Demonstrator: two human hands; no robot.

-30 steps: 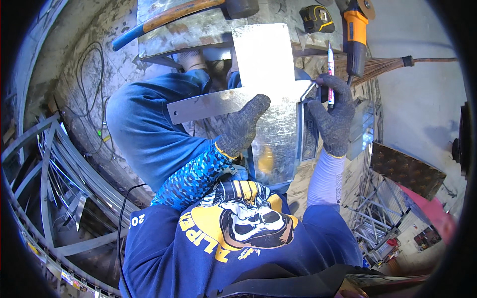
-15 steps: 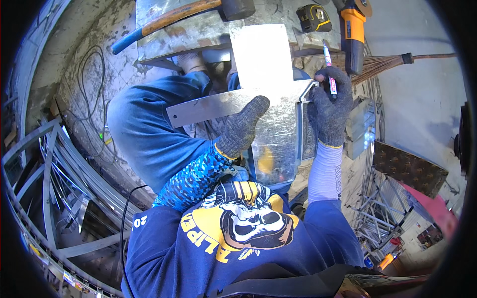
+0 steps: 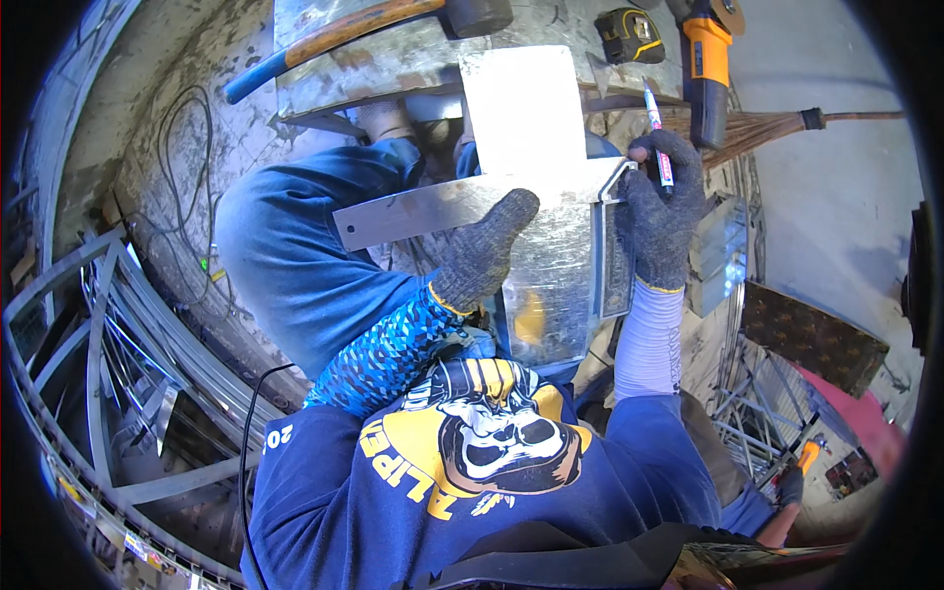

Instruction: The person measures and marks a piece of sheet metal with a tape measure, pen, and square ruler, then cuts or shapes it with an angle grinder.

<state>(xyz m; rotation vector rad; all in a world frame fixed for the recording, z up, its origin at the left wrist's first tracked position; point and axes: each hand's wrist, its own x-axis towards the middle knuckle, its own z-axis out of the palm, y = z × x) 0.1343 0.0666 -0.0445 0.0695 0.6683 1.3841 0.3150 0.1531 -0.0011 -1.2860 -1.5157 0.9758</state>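
Gloved in dark grey, the left hand [image 3: 482,251] is clasping a long metal strip [image 3: 413,213], its thumb lying flat on top while the fingers are staying out of sight underneath. Holed at its left end, the strip is running across the person's lap, crossing over a scratched metal sheet [image 3: 551,265] and bordering a plate [image 3: 521,108] that is glaring white; whether sheet and plate are forming one piece, one cannot tell. At the strip's bent right end, the right hand [image 3: 667,206], also gloved, is closing its fingers around a white marker pen [image 3: 659,138], whose tip is pointing away from the person. Beyond the plate, a metal bench [image 3: 413,74] is bearing a wooden-handled hammer [image 3: 364,27] and a black-and-yellow tape measure [image 3: 629,36]. An orange-and-black angle grinder [image 3: 708,69] is lying at the bench's right edge, near a broom [image 3: 757,133].
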